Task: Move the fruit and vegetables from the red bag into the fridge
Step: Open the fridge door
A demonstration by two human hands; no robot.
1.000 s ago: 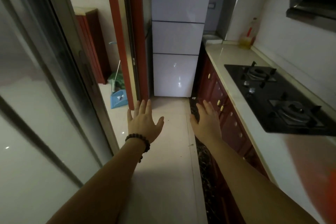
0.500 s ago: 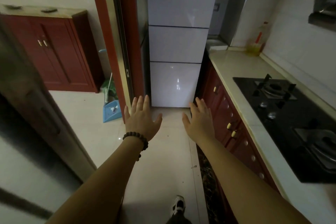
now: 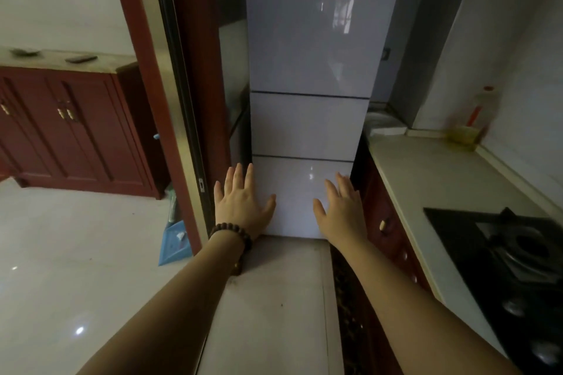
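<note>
A tall white fridge (image 3: 310,119) with three shut doors stands straight ahead at the end of a narrow kitchen. My left hand (image 3: 242,202), with a bead bracelet on the wrist, and my right hand (image 3: 342,210) are both stretched out in front of the lowest door. Fingers are straight and spread, and neither hand holds anything. Whether they touch the door I cannot tell. No red bag, fruit or vegetables are in view.
A pale counter (image 3: 441,173) with a black gas hob (image 3: 511,253) runs along the right over red cabinets (image 3: 387,222). An oil bottle (image 3: 475,122) stands at the back. A red door frame (image 3: 185,100) is at left, with a blue dustpan (image 3: 173,245) and a red sideboard (image 3: 70,128).
I have walked closer to the fridge, which now fills the middle of the view. Both hands stay open and outstretched, now in front of the bottom door.
</note>
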